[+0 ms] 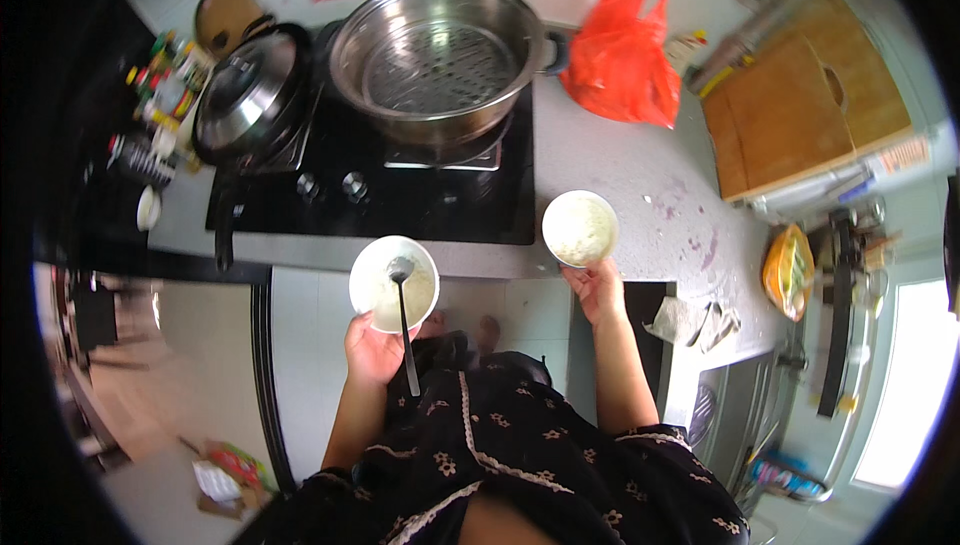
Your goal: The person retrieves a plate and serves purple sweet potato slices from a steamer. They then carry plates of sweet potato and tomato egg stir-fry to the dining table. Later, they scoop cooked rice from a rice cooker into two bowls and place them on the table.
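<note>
In my left hand (375,348) is a white bowl (360,275), held by its near rim in front of the counter. Pale white contents, perhaps flour or rice, lie inside it, and a metal spoon (409,353) leans out over the near rim. My right hand (598,290) grips a second white bowl (551,245) at the counter's front edge, with similar pale, lumpy contents (581,233). Beyond both hands, a large steel steamer pot (442,124) with a perforated bottom stands on the black glass stove (420,211).
Left on the stove sits a lidded wok (251,98), its handle jutting past the counter edge. Several seasoning bottles (169,91) crowd beyond it. A red plastic bag (622,68), wooden box (810,102), cloth (694,323) and orange basket (771,282) occupy the right counter.
</note>
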Motion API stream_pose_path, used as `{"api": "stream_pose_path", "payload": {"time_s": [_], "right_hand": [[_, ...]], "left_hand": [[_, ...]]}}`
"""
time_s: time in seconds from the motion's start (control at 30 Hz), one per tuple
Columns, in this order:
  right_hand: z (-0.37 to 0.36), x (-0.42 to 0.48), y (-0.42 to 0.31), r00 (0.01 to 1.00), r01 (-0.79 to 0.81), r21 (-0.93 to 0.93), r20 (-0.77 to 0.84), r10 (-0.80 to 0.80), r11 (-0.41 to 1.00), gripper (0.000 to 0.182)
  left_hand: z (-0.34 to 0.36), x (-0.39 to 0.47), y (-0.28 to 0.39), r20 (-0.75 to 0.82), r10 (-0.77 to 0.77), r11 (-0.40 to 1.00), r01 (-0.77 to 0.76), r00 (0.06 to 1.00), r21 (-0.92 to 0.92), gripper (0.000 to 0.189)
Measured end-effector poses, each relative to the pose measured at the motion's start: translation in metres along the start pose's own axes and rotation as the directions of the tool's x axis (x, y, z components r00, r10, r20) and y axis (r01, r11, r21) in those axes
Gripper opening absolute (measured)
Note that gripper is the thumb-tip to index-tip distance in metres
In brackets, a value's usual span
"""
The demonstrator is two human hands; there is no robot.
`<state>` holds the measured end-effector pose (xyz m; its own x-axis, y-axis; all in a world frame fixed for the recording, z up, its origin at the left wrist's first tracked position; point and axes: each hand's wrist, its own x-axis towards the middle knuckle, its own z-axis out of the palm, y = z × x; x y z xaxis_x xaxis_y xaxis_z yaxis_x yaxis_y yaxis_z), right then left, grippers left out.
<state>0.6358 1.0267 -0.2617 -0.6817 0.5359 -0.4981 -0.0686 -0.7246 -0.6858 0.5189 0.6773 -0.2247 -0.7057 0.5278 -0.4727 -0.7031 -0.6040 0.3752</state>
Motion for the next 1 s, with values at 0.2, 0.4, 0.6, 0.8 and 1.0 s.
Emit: {"api": "stream_pose_path", "payload": {"time_s": [0.2, 0.4, 0.6, 0.8, 1.0], "right_hand": [[0.034, -0.018, -0.022, 0.970, -0.057, -0.218, 0.219, 0.106, 0.974, 0.051], [0.092, -0.038, 0.039, 0.792, -0.314, -0.360, 0.411, 0.452, 0.878, 0.063], [0.189, -0.084, 0.156, 0.550, -0.399, -0.608, 0.440, 0.710, 0.686, 0.062], [0.315, -0.174, 0.294, 0.390, -0.379, -0.771, 0.369, 0.844, 0.512, 0.057], [0.442, -0.260, 0.427, 0.233, -0.333, -0.839, 0.369, 0.900, 0.431, 0.052]], "left_hand": [[-0.014, -0.035, 0.004, -0.073, 0.135, 0.990, -0.138, 0.988, -0.042, 0.057], [-0.052, -0.093, 0.033, -0.302, 0.342, 0.906, -0.397, 0.890, -0.145, 0.058], [-0.127, -0.178, 0.075, -0.396, 0.516, 0.725, -0.633, 0.760, -0.271, 0.058], [-0.240, -0.308, 0.129, -0.510, 0.635, 0.493, -0.813, 0.579, -0.310, 0.057], [-0.312, -0.438, 0.199, -0.765, 0.625, 0.273, -0.961, 0.153, 0.031, 0.071]]}}
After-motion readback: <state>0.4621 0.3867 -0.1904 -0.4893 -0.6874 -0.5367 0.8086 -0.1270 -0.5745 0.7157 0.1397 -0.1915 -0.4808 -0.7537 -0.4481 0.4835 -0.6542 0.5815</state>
